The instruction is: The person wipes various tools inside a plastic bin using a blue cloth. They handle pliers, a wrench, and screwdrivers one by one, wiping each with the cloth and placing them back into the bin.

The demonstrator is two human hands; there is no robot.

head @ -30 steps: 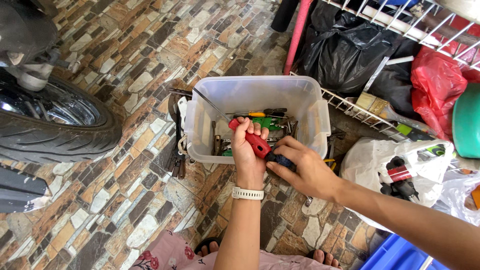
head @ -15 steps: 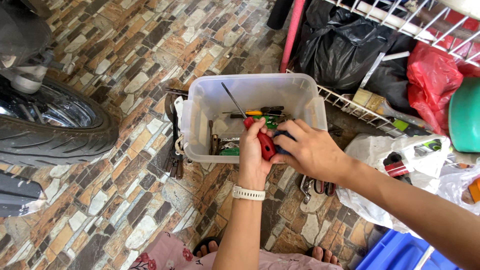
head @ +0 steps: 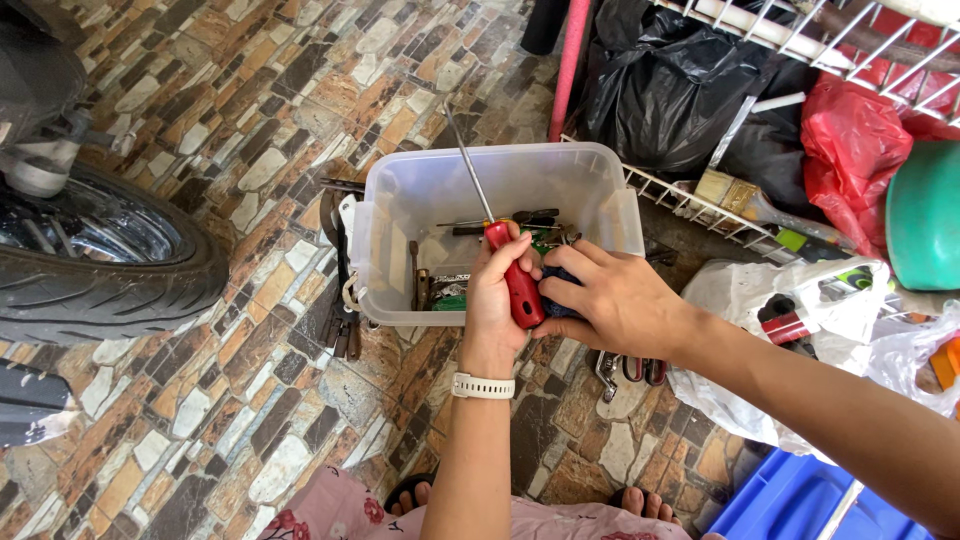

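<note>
1. Head view, centre of the frame: the left hand (head: 492, 300) is wrapped tight around the red handle of a screwdriver (head: 513, 275), fingers curled fully closed, a white wristband just below it
2. The screwdriver's metal shaft slants up and to the left, its tip over the back wall of the clear plastic bin (head: 400, 200)
3. The right hand (head: 610, 300), just right of centre, is cupped closed on a dark blue object (head: 558, 285) pressed against the lower end of the red handle; what that object is cannot be told
4. Both hands hover over the bin's front right corner; more hand tools (head: 500, 222) lie inside it
5. Far left of the frame: a motorcycle tyre (head: 100, 290) on the stone-patterned floor (head: 250, 400)
6. Right side: a white plastic bag (head: 760, 340), and pliers (head: 630, 370) on the floor below the right hand
</note>
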